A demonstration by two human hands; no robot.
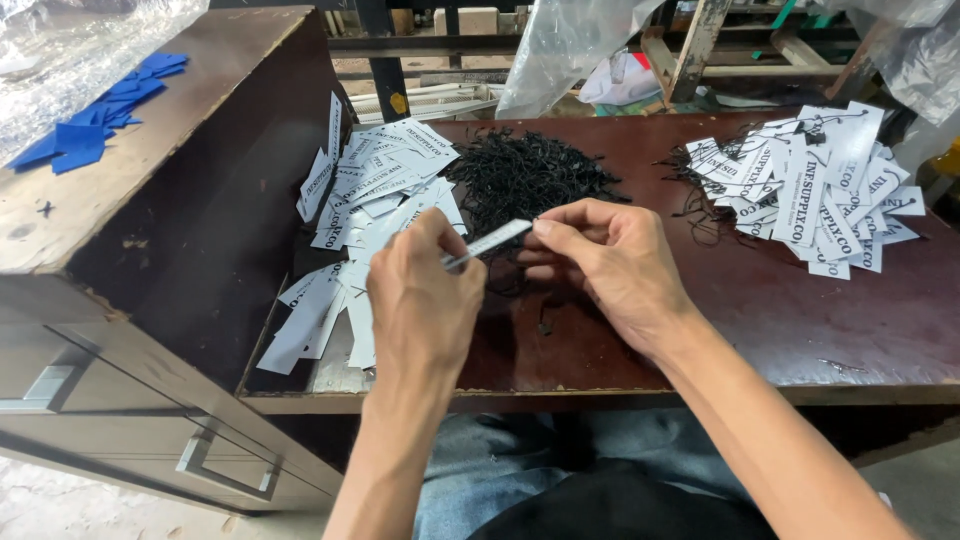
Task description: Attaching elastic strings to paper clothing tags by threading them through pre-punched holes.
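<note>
1. Left hand (425, 290): fingers curled, thumb and forefinger pinching the lower end of a white paper tag (487, 243) held edge-on.
2. Right hand (610, 265): fingertips pressed together at the tag's upper end; whether a string sits between them cannot be told.
3. The tag is off the table, between the two hands, roughly at the centre of view, just above the near edge of the string heap.
4. Dark brown table (780, 320) runs across the view; no box, tray or bin holds the stock, everything lies loose on the top.
5. At 12 o'clock from the hands: heap of black strings (525, 175), tangled.
6. At 10 to 9 o'clock: pile of white tags (375, 195), spilling toward the near table edge, some leaning against the cabinet side.
7. At 2 o'clock: second pile of tags with black strings attached (820, 190).
8. At 9 o'clock: brown cabinet (130, 150) with metal drawer handles; on its top at 10 o'clock, blue paper pieces (100, 115).
9. Clear plastic bag (560, 45) at 12 o'clock, behind the table; contents not readable.
</note>
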